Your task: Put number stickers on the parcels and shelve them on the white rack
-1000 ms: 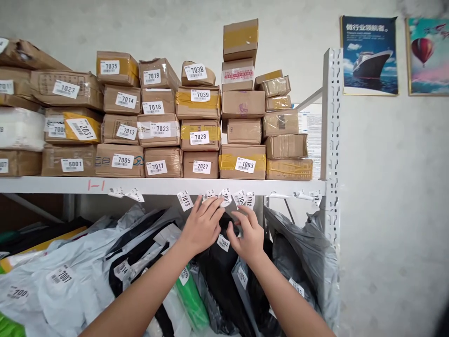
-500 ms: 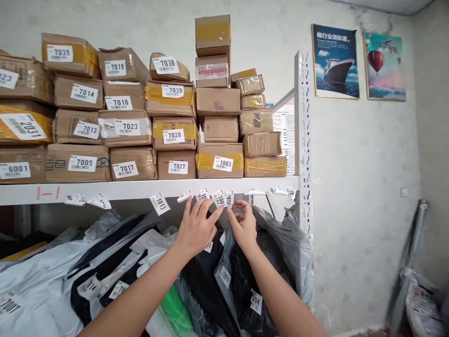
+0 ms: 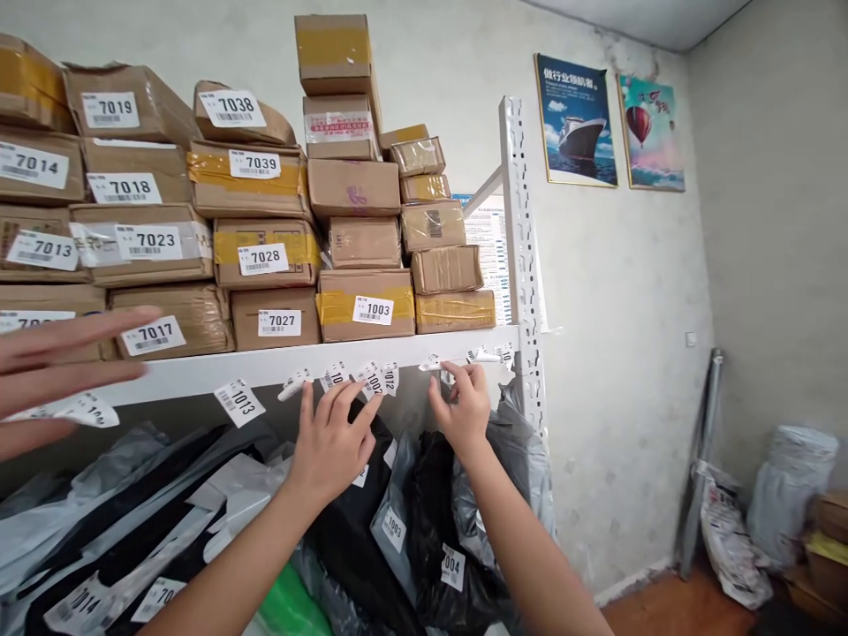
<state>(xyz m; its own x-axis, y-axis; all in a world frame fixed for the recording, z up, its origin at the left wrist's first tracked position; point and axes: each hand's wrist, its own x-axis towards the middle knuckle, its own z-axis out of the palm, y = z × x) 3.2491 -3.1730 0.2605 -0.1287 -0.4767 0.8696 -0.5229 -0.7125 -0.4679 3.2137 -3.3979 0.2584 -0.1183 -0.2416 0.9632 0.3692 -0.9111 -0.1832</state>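
Note:
Curled white barcode labels hang along the lower edge of the white shelf beam [image 3: 457,341]. My left hand [image 3: 335,442] is raised under the beam with fingers spread, its tips at a rolled label [image 3: 296,385] and near the label 1002 [image 3: 372,380]. To its right, my right hand [image 3: 462,406] has its index fingertip against a small label [image 3: 430,362]; thumb and index are apart. Left of my hands dangles the label 1013 [image 3: 239,403]. At the left edge another person's hand [image 3: 59,362] reaches in, blurred, fingers stretched across the beam.
Numbered cardboard boxes, such as 1003 [image 3: 367,305] and 7028 [image 3: 266,256], are stacked on the shelf. Plastic-wrapped parcels, one a black bag [image 3: 437,521], lean below. A perforated upright [image 3: 523,256] ends the rack. Metal poles [image 3: 700,459] stand by the wall.
The view has swung right. My right hand has shifted from beside label 1012 to a label further right. My left hand stays near the same labels. Another person's hand has appeared at the left.

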